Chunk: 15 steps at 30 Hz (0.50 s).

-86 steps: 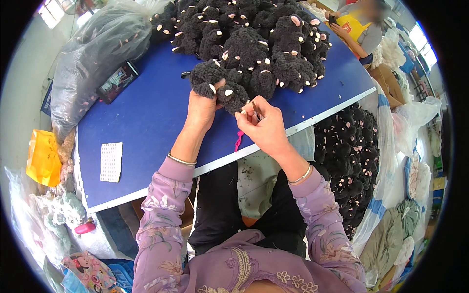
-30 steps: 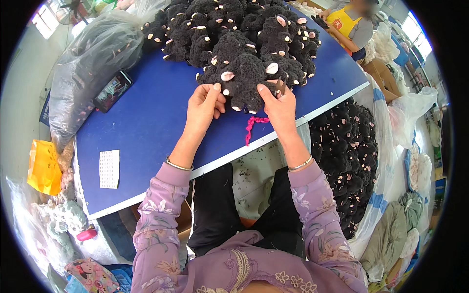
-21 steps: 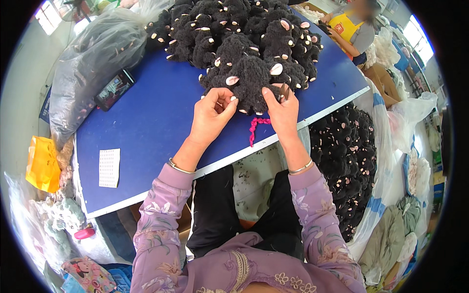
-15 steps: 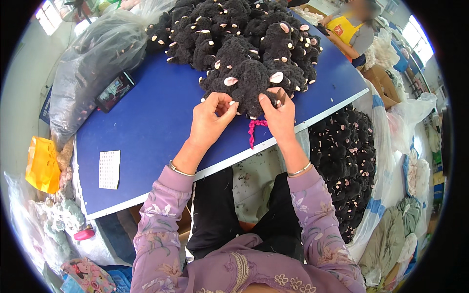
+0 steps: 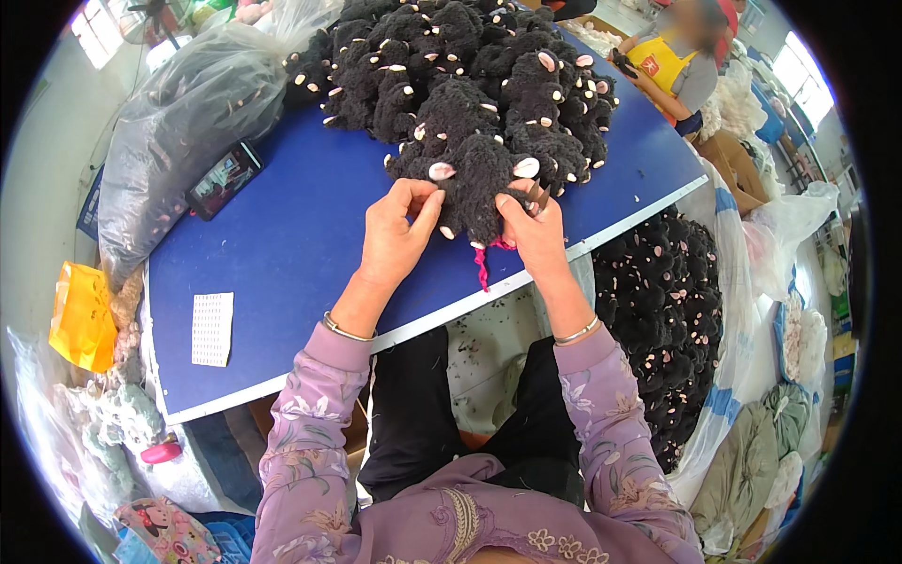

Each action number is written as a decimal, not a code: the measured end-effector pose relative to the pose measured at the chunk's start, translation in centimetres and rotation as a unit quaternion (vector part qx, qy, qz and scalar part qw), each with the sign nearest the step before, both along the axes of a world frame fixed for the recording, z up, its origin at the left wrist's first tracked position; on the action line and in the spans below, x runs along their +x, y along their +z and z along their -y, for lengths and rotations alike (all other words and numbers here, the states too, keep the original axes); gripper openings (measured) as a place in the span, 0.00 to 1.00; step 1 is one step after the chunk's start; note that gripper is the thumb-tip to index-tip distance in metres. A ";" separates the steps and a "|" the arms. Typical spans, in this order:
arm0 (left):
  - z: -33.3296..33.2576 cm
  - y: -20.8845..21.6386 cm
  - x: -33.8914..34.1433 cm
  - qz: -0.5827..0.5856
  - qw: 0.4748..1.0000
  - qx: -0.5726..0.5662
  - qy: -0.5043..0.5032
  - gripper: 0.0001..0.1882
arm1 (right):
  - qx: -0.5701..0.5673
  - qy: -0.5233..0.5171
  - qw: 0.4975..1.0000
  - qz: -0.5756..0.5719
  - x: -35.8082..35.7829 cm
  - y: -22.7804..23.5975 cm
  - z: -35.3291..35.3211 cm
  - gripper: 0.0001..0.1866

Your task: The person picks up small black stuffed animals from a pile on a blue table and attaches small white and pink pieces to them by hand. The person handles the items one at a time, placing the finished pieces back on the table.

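A fluffy black plush toy (image 5: 473,197) with pale pink ears and small light feet lies between my hands near the table's front edge. My left hand (image 5: 396,230) pinches its left side between thumb and fingertips. On the opposite side, my right hand (image 5: 536,235) grips the toy's fur with the thumb and forefinger. Dark pointed blades, like those of thread snips (image 5: 539,195), stick up from the right hand's fingers; their handles are hidden. A bright pink twisted cord (image 5: 482,270) lies under the toy and reaches toward the edge.
More black plush toys (image 5: 413,56) are heaped behind. On the blue table (image 5: 291,254) lie a phone (image 5: 224,179) and a white sheet (image 5: 212,329). A stuffed clear bag (image 5: 188,122) leans at left. Many toys (image 5: 658,329) fill a bag at right. A person (image 5: 662,61) works far right.
The toy has shifted slightly left and toward me, its ears now spread to both sides. My left hand has moved from a small light part to the toy's side.
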<state>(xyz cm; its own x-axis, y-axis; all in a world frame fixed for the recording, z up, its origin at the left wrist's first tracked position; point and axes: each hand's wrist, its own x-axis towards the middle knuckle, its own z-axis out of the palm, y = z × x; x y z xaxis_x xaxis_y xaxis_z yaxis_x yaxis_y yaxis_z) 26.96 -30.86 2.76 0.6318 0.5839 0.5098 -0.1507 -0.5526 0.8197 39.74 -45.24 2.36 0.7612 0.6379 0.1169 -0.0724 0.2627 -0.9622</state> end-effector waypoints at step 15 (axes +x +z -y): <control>-2.4 -1.2 2.1 -0.190 0.956 0.198 0.108 0.35 | 0.034 0.051 0.997 -0.045 4.0 3.8 3.3 0.17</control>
<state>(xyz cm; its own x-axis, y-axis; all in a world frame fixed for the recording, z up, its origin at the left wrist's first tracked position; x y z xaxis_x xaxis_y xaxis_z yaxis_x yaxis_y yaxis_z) 29.09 -28.49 1.53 0.7018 0.5304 0.4755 0.2683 -0.8152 0.5133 43.74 -48.54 6.20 0.7025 0.7051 0.0965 -0.1872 0.3138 -0.9308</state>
